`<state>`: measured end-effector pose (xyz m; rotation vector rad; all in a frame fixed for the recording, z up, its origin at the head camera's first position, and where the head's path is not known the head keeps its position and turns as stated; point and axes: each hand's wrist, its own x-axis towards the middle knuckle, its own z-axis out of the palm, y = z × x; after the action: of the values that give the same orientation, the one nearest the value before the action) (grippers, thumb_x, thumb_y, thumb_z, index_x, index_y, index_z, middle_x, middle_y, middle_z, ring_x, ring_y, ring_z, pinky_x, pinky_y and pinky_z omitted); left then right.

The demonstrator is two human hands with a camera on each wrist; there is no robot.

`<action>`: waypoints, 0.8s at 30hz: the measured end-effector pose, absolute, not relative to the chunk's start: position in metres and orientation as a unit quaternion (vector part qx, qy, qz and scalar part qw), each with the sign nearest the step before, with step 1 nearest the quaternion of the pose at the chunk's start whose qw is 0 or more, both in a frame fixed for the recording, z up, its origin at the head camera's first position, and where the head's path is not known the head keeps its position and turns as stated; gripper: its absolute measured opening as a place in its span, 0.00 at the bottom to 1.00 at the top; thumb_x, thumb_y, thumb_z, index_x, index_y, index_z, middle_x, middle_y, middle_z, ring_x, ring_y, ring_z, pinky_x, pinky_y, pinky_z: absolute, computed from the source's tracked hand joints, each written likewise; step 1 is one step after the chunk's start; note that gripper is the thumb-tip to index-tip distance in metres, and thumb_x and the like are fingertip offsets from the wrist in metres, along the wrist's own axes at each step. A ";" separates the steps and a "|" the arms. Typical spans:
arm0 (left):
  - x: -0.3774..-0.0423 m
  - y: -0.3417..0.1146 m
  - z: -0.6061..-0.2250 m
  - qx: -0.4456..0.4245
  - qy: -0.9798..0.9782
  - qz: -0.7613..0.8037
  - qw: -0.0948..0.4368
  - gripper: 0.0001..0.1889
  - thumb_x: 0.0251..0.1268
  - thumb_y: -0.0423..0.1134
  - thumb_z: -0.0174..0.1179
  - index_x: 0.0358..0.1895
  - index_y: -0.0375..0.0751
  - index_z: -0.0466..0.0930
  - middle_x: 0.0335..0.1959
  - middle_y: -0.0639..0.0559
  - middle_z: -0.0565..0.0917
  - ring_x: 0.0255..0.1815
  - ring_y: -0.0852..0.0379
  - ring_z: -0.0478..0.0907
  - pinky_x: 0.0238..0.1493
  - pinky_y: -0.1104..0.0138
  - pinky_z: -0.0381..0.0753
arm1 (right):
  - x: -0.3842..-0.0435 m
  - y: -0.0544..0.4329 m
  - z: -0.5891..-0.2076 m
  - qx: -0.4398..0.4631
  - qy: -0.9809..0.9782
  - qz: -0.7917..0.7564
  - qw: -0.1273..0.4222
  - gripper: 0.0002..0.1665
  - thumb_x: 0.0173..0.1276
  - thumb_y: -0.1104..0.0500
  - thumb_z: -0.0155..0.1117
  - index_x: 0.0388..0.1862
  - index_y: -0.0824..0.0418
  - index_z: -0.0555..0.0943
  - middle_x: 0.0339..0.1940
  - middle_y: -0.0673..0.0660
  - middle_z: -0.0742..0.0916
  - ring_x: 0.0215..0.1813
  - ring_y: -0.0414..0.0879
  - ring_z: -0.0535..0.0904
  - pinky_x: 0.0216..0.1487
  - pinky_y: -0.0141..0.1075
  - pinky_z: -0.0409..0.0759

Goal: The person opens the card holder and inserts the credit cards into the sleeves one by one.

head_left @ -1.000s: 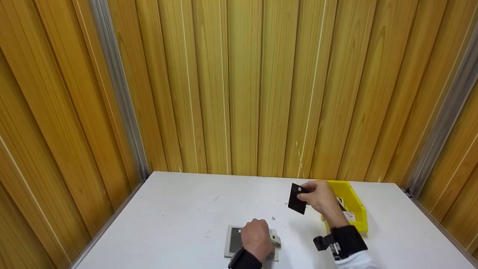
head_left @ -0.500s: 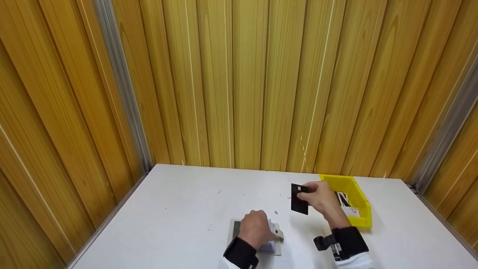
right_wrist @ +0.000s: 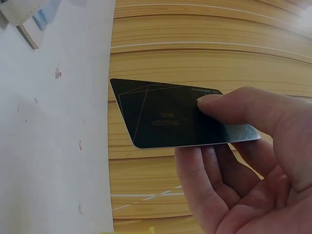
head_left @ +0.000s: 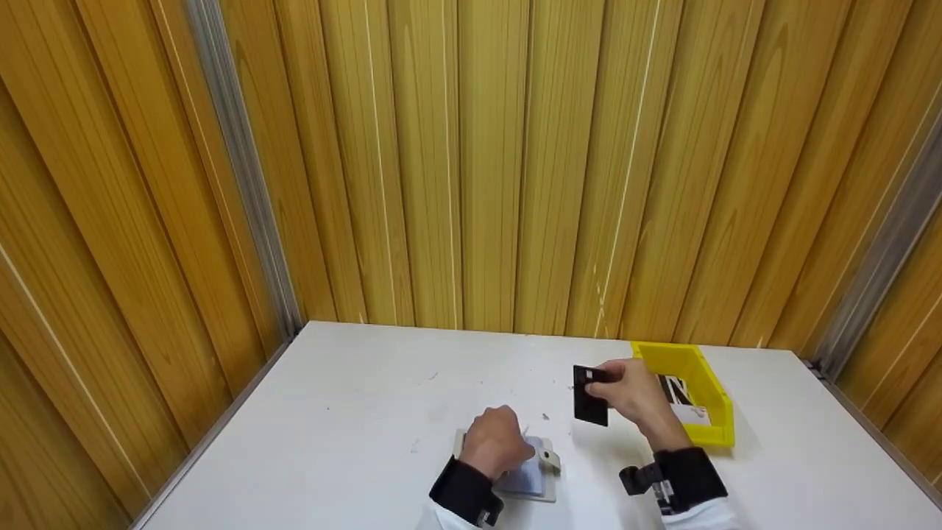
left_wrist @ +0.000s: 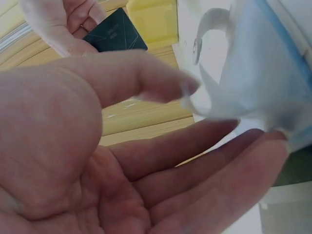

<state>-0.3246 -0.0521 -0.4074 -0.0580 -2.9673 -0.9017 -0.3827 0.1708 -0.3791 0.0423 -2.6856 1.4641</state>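
Between thumb and fingers, my right hand holds a black card upright above the table. Thin gold lines and small print run across the card's face in the right wrist view. My left hand is over an open card holder with a light cover and a snap strap. Its thumb and fingers are at the edge of a clear plastic sleeve page, pinching it; the page is blurred in the left wrist view. The hand hides the holder's left half in the head view.
A yellow bin stands behind and to the right of my right hand, with a black-and-white card and a white card in it. The white table meets a wood-patterned wall at the back.
My left hand has shifted slightly left and up over the card holder, and more of the clear sleeve pages now shows at its right. The right hand keeps the black card nearly still.
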 end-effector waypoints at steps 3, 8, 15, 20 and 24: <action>-0.327 -0.056 -0.407 -0.017 -0.955 -0.296 0.029 0.09 0.59 0.27 0.71 0.23 0.36 0.81 0.18 0.47 0.82 0.19 0.53 0.78 0.23 0.62 0.79 | -0.382 0.170 -0.378 0.016 -0.876 0.479 0.044 0.13 0.66 0.66 0.75 0.49 0.70 0.89 0.43 0.64 0.94 0.41 0.47 0.89 0.48 0.42 0.90; -0.328 -0.064 -0.407 -0.019 -0.954 -0.293 0.058 0.05 0.57 0.22 0.69 0.28 0.33 0.84 0.24 0.43 0.86 0.24 0.49 0.79 0.28 0.57 0.83 | -0.381 0.168 -0.378 0.020 -0.877 0.478 0.044 0.13 0.65 0.67 0.76 0.48 0.70 0.89 0.42 0.64 0.94 0.40 0.48 0.89 0.47 0.42 0.91; -0.328 -0.075 -0.405 -0.006 -0.946 -0.321 0.052 0.04 0.56 0.24 0.71 0.30 0.31 0.85 0.24 0.42 0.86 0.21 0.49 0.80 0.23 0.61 0.79 | -0.381 0.166 -0.380 0.009 -0.880 0.473 0.034 0.16 0.66 0.65 0.77 0.51 0.70 0.88 0.45 0.65 0.94 0.42 0.49 0.90 0.50 0.45 0.92; -0.334 -0.089 -0.407 -0.006 -0.932 -0.361 0.037 0.05 0.55 0.23 0.68 0.26 0.31 0.82 0.19 0.44 0.81 0.15 0.53 0.76 0.16 0.66 0.71 | -0.379 0.162 -0.381 0.019 -0.862 0.506 0.026 0.16 0.68 0.66 0.77 0.52 0.71 0.87 0.45 0.66 0.94 0.43 0.50 0.91 0.51 0.46 0.93; -0.343 -0.102 -0.411 -0.003 -0.925 -0.378 0.035 0.04 0.51 0.22 0.66 0.26 0.30 0.81 0.20 0.46 0.78 0.18 0.52 0.73 0.19 0.66 0.68 | -0.378 0.155 -0.385 0.062 -0.830 0.554 0.006 0.18 0.69 0.66 0.77 0.53 0.75 0.85 0.43 0.66 0.94 0.41 0.49 0.93 0.47 0.44 0.94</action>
<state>-0.3433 -0.1024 -0.4112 -0.0083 -2.8438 -1.1624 -0.3777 0.1549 -0.3849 0.1939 -2.5975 1.7352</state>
